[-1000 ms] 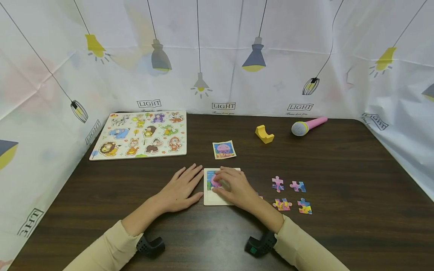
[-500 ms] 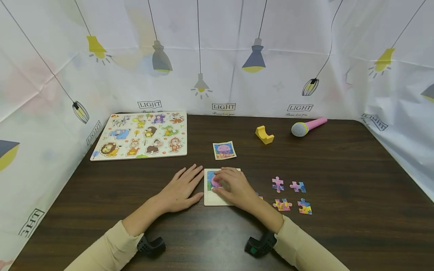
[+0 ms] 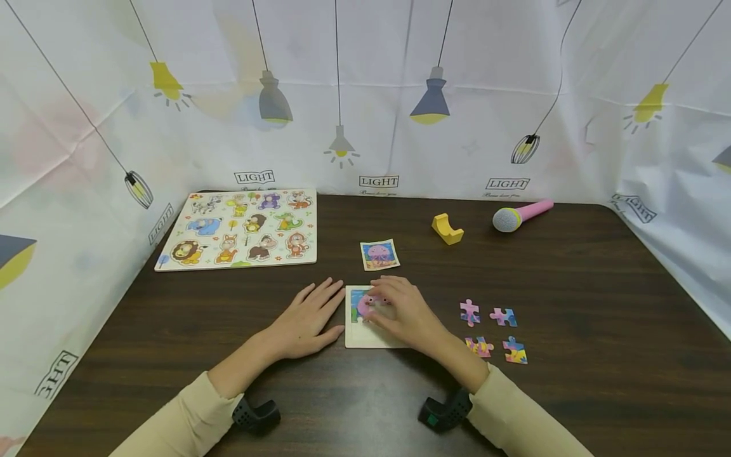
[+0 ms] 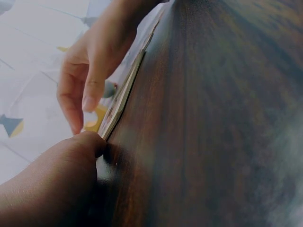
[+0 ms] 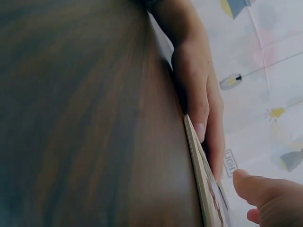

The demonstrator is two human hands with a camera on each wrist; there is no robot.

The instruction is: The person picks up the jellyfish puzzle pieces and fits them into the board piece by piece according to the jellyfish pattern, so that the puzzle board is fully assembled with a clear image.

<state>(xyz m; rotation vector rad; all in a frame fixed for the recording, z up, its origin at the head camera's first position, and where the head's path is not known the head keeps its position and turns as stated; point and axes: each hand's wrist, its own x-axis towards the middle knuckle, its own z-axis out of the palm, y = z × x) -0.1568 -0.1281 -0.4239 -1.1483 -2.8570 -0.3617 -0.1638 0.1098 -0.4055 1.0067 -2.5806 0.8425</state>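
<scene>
A small pale puzzle board lies on the table, its upper part filled with a pink jellyfish picture. My left hand lies flat at the board's left edge, fingers straight and fingertips touching or close to it. Over the board's right half hovers my right hand, thumb and fingers loosely bent. In the left wrist view a gap shows between that thumb and fingers, with nothing held. The right hand hides part of the board. To its right lie several loose jigsaw pieces, pink, blue and yellow.
Behind the board lies a jellyfish picture card. A large animal puzzle board is at the back left. A yellow curved block and a pink toy microphone stand toward the back right, before a patterned curtain.
My right hand has shifted slightly right and its fingers have lifted, showing more of the jellyfish picture, including its eyes. My left hand has stayed at the board's edge.
</scene>
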